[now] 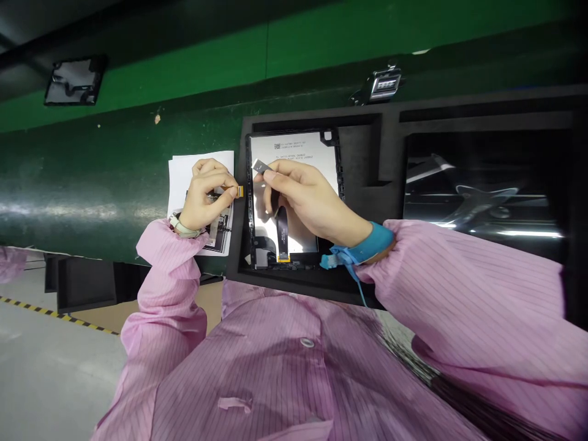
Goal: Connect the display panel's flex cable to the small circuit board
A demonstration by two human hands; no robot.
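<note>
A display panel [316, 226] with a black frame and a pale printed back lies in the dark foam tray. From its lower edge rises a black ribbon cable [283, 236], which bends up under my fingers. My right hand [303, 190] is closed in a pinch on the cable's free end, whose silvery connector tip points up and left. To the left of the panel, my left hand [209, 193] pinches a small flex cable with an orange-gold connector [239, 191]. The two connector ends are apart. My left fingers hide the rest of that flex cable.
White papers [177, 177] with a printed picture lie under my left hand. The black foam tray [358, 159] also bears a glossy dark screen [482, 184] at right. A metal device [384, 84] stands behind it; another framed panel [76, 79] lies far left. A blue wrist strap [367, 245] trails a cord.
</note>
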